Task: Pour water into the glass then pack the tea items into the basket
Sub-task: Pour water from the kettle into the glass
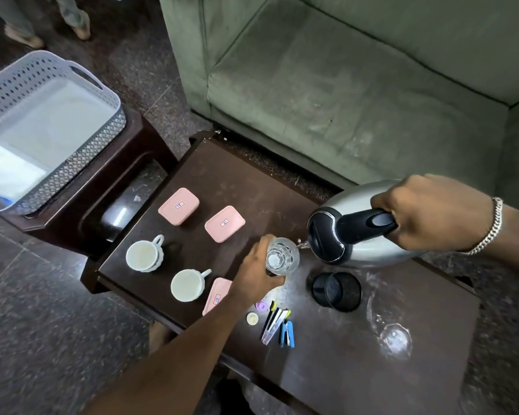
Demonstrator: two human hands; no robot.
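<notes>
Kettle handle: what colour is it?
Black, on a shiny silver kettle body; the right hand grips it. Clearest in the head view.

Third pink box (219, 295) half under left forearm; basket (81, 85) cut off at left edge.

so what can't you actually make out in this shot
All in the head view:
- Third pink box: partly hidden under the left hand and forearm.
- Water level in the glass: clear glass seen from above, cannot tell.
- Box labels: too small to read.
- Basket: cut off by the left edge.
- Kettle handle: mostly covered by the right hand.
</notes>
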